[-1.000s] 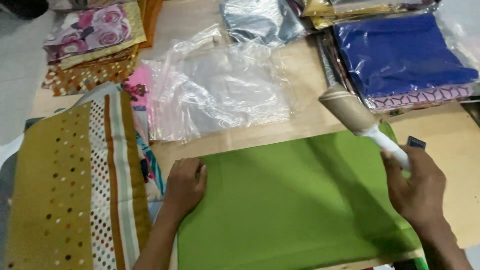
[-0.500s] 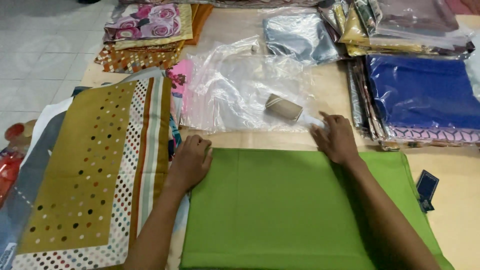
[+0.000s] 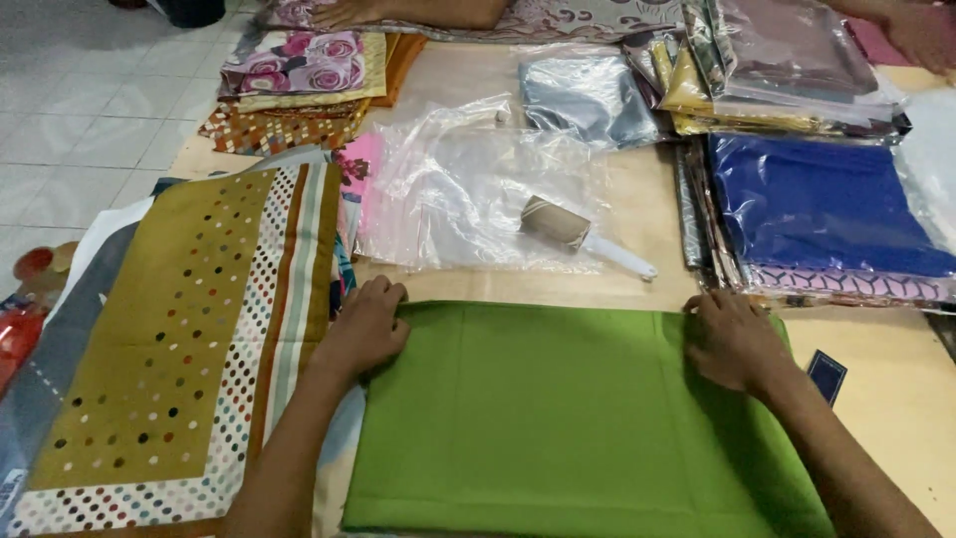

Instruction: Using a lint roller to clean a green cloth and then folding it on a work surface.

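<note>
Green cloth [image 3: 568, 418] lies folded flat on desk [image 3: 896, 399], front-centre, w/ both hands on its far edge. Looks light, soft, floppy — prob. slides easily on wood; best taken at far corners or along fold edge. At 9 o'clock from it: mustard dotted scarf [image 3: 179, 329]. Left hand [image 3: 366, 329] at cloth's 10 o'clock corner, grip loosely curled, fingers pressing the edge, not clamped. At 12 o'clock: clear plastic bag [image 3: 458, 189], lint roller [image 3: 578, 231] lying free. Right hand [image 3: 732, 339] at 2 o'clock corner, fingers bent down on cloth; whether it pinches fabric, can't tell. Blue packed cloth [image 3: 817, 204] beyond.
</note>
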